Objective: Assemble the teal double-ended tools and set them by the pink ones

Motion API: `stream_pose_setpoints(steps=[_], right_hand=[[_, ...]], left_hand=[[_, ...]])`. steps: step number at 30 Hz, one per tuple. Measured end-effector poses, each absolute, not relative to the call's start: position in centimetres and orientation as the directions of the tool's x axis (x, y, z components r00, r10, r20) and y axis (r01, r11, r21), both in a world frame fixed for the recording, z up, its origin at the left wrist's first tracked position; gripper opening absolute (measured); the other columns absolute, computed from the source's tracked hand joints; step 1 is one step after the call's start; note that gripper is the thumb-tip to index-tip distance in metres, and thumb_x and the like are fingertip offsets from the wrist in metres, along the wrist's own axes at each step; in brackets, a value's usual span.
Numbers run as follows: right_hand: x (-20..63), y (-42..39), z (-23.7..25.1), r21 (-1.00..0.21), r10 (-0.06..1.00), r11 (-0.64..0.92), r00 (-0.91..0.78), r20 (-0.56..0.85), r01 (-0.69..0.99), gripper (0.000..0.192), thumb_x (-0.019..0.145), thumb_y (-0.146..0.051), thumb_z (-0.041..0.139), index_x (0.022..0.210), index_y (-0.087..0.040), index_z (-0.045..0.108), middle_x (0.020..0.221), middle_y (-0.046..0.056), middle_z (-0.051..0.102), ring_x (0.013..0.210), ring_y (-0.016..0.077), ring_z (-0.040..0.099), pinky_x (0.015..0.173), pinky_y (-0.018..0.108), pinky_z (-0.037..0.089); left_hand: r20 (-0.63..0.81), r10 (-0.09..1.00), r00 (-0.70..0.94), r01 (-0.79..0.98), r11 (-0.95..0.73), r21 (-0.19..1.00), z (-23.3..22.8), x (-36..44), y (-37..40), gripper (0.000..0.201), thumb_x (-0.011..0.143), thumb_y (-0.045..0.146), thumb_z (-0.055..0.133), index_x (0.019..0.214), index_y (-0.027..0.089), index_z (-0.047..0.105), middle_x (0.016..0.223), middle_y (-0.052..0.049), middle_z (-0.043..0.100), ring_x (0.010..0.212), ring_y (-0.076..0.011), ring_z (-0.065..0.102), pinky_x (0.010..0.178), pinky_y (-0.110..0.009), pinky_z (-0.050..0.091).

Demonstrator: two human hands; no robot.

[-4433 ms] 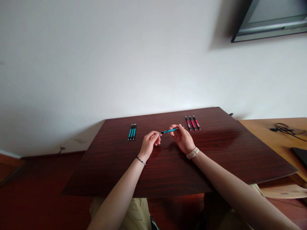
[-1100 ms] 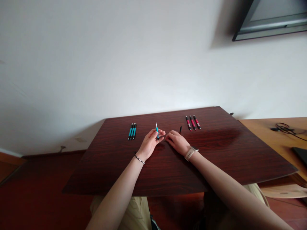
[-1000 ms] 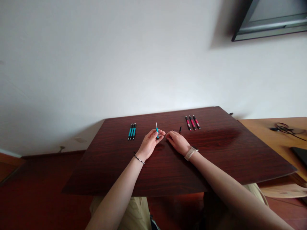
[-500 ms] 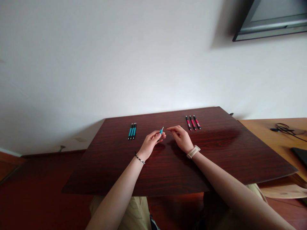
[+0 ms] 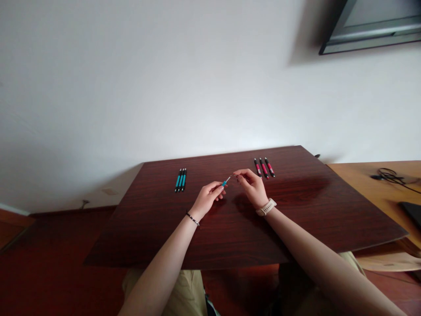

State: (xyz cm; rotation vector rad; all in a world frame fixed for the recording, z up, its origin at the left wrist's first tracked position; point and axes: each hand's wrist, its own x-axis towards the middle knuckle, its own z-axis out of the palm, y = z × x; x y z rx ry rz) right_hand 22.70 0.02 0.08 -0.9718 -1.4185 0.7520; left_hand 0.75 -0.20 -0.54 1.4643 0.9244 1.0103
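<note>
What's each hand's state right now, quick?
Left hand: closed, holding a blue pen.
Right hand: fingers curled by the pen's tip; whether it holds anything cannot be told.

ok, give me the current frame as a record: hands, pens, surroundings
left hand: holds blue pen part, thin pale end sticking out
right hand: close to that end; contact unclear
left pens: three blue-and-black pens, side by side
right pens: three pink-and-black pens, spaced apart
surface: dark wood table
right side: black cable
</note>
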Motion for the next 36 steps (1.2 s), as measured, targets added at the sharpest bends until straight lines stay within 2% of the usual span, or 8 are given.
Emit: stream_pose_setpoints(steps=[5, 11, 23, 26, 31, 36], right_hand=[[22.6, -0.2, 0.2, -0.854, 0.865, 0.484, 0.041, 0.499, 0.19, 0.023, 0.103, -0.041, 0.06, 0.11, -0.024, 0.074, 0.113, 0.008, 0.076, 0.099, 0.0227, 0.071, 0.084, 0.035, 0.059], [22.5, -0.5, 0.7, -0.809, 0.84, 0.514, 0.021, 0.542, 0.285, 0.021, 0.104, -0.034, 0.058, 0.111, -0.025, 0.076, 0.111, 0.009, 0.074, 0.099, 0.0241, 0.071, 0.082, 0.036, 0.06], [22.5, -0.9, 1.2, -0.775, 0.826, 0.533, -0.012, 0.563, 0.34, 0.022, 0.104, -0.029, 0.056, 0.109, -0.024, 0.077, 0.109, 0.009, 0.074, 0.094, 0.024, 0.07, 0.078, 0.036, 0.059], [22.5, -1.1, 1.4, -0.746, 0.812, 0.553, -0.039, 0.582, 0.37, 0.023, 0.104, -0.026, 0.055, 0.109, -0.025, 0.077, 0.109, 0.009, 0.073, 0.094, 0.0237, 0.069, 0.078, 0.036, 0.058], [22.6, -1.1, 1.1, -0.666, 0.78, 0.59, -0.109, 0.616, 0.457, 0.021, 0.103, -0.022, 0.057, 0.11, -0.025, 0.077, 0.108, 0.008, 0.071, 0.09, 0.0228, 0.068, 0.081, 0.036, 0.056], [22.4, -0.9, 0.5, -0.642, 0.775, 0.607, -0.172, 0.608, 0.469, 0.024, 0.104, -0.021, 0.058, 0.122, -0.025, 0.072, 0.102, 0.007, 0.071, 0.085, 0.0218, 0.067, 0.081, 0.036, 0.056]], left_hand=[[0.121, 0.945, 0.305, 0.06, -0.145, 0.988, -0.8, 0.5, 0.0, 0.038, 0.095, 0.05, 0.073, 0.113, 0.017, 0.08, 0.082, -0.005, 0.07, 0.067, -0.014, 0.056, 0.06, -0.026, 0.04], [0.119, 0.947, 0.298, 0.085, -0.151, 0.985, -0.6, 0.6, 0.0, 0.037, 0.094, 0.051, 0.074, 0.11, 0.018, 0.08, 0.081, -0.004, 0.068, 0.063, -0.0128, 0.05, 0.06, -0.027, 0.038], [0.148, 0.939, 0.312, 0.165, -0.207, 0.964, -0.6, 0.5, 0.0, 0.039, 0.098, 0.051, 0.069, 0.114, 0.018, 0.08, 0.082, -0.004, 0.07, 0.065, -0.0138, 0.052, 0.063, -0.028, 0.04], [0.194, 0.934, 0.3, 0.207, -0.263, 0.942, -0.5, 0.5, 0.0, 0.035, 0.098, 0.049, 0.069, 0.112, 0.019, 0.082, 0.088, -0.006, 0.075, 0.076, -0.0182, 0.063, 0.072, -0.029, 0.047], [0.307, 0.919, 0.249, 0.347, -0.381, 0.857, -0.7, 0.5, 0.0, 0.026, 0.1, 0.039, 0.068, 0.114, 0.022, 0.081, 0.117, -0.008, 0.081, 0.108, -0.0256, 0.073, 0.099, -0.036, 0.053], [0.351, 0.901, 0.256, 0.431, -0.431, 0.793, -1.0, 0.5, 0.0, 0.022, 0.1, 0.033, 0.067, 0.114, 0.023, 0.081, 0.118, -0.007, 0.081, 0.11, -0.0248, 0.074, 0.101, -0.037, 0.054]])
